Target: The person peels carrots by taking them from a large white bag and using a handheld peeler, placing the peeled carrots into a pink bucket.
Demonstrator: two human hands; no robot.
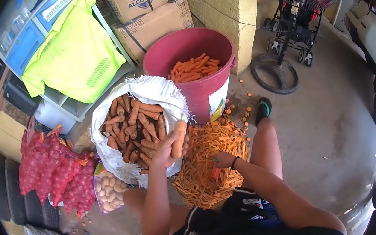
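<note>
My left hand [166, 150] is closed round a carrot [179, 139] that stands nearly upright, at the right rim of an open white sack [107, 151] full of unpeeled carrots. Over a large heap of orange peelings [202, 157], my right hand [223, 160] has its fingers curled at something green; a red object [215, 173] lies just below them. Whether that hand holds either one is too small to tell. Behind the heap stands a maroon bin [154, 65] with peeled carrots [195, 67] inside.
Red net bags of onions [55, 172] and a bag of potatoes [109, 191] lie left of the sack. Cardboard boxes [154, 28] stand behind. A fan's round base [275, 74] is right of the bin. Carrot ends [245, 119] dot the floor near my foot.
</note>
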